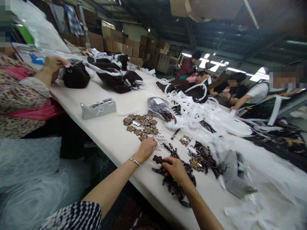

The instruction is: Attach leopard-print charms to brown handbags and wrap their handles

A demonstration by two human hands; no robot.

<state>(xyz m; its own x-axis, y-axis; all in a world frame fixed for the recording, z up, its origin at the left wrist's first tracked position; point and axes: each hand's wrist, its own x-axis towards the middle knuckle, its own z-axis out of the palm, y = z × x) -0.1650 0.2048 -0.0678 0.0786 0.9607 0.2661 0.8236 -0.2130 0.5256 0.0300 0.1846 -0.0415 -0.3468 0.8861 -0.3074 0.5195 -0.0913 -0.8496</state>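
Note:
My right hand (174, 169) pinches a dark brown, flat charm (157, 159) with a lobed outline, held just above the table. Below that hand lies a tangled heap of dark braided straps (177, 191). With a bracelet on its wrist, my left hand (146, 149) reaches into the pile of silver metal rings (160, 140). Its fingers are closed together at the edge of the rings, and whatever they grip is hidden. Just beyond, several leopard-print charms (141, 123) are spread out in overlapping rows.
A grey tape dispenser (98, 108) stands at the left, another dispenser (236, 174) at the right under clear plastic. Dark bags (115, 78) and white strips (192, 108) cover the far side. A co-worker's hand (54, 65) holds a bag at the left; other people sit at the right.

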